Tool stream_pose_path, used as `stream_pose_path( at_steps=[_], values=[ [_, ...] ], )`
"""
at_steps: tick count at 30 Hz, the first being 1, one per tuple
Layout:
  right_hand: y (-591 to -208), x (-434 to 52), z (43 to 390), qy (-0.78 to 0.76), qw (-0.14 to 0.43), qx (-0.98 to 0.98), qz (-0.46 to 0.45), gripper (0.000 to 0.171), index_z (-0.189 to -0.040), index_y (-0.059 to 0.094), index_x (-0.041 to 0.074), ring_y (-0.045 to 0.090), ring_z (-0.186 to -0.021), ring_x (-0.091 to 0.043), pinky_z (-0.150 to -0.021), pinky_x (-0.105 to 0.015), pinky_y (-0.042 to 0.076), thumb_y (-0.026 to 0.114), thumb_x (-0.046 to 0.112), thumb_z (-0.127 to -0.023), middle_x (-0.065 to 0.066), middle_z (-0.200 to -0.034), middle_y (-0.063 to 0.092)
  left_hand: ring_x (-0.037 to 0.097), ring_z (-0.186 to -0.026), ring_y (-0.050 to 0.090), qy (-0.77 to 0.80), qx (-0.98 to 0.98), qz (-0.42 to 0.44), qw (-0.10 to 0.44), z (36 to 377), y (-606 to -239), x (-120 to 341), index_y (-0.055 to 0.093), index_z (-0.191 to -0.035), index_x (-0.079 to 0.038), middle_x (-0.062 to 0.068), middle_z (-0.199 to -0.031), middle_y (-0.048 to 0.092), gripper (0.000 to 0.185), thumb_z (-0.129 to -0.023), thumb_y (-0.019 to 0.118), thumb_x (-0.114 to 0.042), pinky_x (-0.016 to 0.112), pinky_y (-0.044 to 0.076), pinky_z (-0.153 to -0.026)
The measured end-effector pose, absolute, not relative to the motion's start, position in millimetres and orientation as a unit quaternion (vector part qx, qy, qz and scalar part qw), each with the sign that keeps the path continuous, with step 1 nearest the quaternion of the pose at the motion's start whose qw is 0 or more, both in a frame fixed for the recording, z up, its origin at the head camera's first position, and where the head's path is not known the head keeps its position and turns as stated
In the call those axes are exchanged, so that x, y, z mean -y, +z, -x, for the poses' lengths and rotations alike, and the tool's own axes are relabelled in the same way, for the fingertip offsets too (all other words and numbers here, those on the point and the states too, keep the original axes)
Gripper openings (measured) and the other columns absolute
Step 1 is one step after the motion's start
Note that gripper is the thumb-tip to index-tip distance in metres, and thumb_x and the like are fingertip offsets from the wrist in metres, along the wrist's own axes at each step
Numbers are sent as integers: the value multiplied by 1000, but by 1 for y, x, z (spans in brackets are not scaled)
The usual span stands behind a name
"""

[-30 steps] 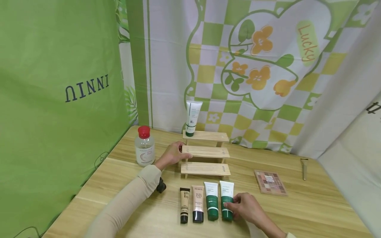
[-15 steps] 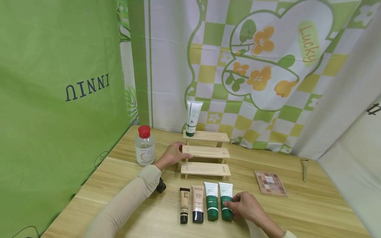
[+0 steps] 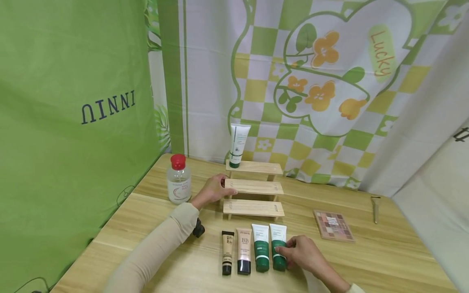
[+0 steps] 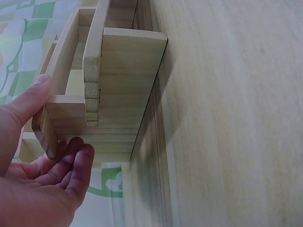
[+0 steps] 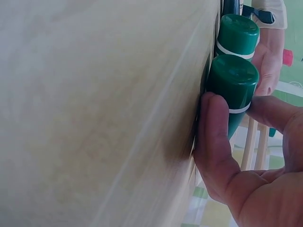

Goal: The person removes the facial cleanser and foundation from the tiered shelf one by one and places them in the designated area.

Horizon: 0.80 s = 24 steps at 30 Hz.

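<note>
Little has shifted since the earlier frames: the right hand has stayed on the rightmost green tube, which now lies a touch closer to its twin and straighter in the row. Its fingers are curled round the tube near the cap end, thumb on one side and a finger on the other, pinching it while it lies flat on the bench. The wrist view shows the round green cap with its white band right at the fingertips.

Over by the wooden step rack, the left hand holds as before. Its thumb rests on the end of the middle step and the other fingers curl loosely under the rack's side frame, gripping that end of it.

Lying in a row on the bench in front of the rack are, from left to right, a beige tube with a black cap, a pink BB tube, a second green tube, and the held one, all just beside one another. On the top step a white tube stands upright on its green cap. A clear bottle with a red cap stands just left of the left hand. An eyeshadow palette lies well to the right, and a small brush beyond it.
</note>
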State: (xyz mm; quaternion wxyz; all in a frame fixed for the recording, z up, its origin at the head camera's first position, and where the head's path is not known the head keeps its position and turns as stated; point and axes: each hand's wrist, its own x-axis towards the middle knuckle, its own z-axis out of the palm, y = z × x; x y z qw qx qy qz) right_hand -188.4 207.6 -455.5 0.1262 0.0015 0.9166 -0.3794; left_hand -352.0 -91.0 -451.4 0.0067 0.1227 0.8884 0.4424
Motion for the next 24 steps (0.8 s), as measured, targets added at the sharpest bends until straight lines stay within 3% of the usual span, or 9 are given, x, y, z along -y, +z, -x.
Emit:
stream_pose_path(
  at_steps=[11, 16, 20, 24],
  values=[
    [-456, -206, 188, -372, 119, -920, -21, 40, -91, 66, -4, 64, -57, -17, -56, -32, 54, 76, 34, -85, -5, -70, 64, 17, -75, 50, 448, -886, -123, 8, 354, -453, 92, 58, -102, -7, 4, -85, 55, 44, -78, 83, -34, 29, 43, -62],
    [-448, -212, 194, -360, 116, -926, -22, 40, -88, 67, -1, 64, -57, -18, -56, -31, 51, 69, 39, -90, -5, -67, 65, 18, -75, 51, 450, -885, -122, 6, 355, -453, 92, 59, -104, -6, 5, -86, 56, 45, -78, 83, -33, 30, 43, -63],
    [-422, -220, 209, -344, 76, -936, 1, 48, -99, 64, -6, 65, -61, -18, -59, -32, 52, 63, 42, -94, -7, -74, 67, 18, -76, 52, 450, -885, -118, 8, 354, -454, 91, 59, -107, -6, 5, -87, 56, 47, -78, 83, -34, 30, 44, -64],
    [-384, -223, 237, -319, 4, -946, 64, 58, -120, 54, -10, 66, -80, -22, -69, -36, 54, 59, 43, -97, -13, -96, 67, 18, -77, 52, 448, -887, -113, 10, 355, -455, 91, 59, -108, -6, 5, -88, 57, 48, -78, 83, -36, 30, 45, -65]
  ],
)
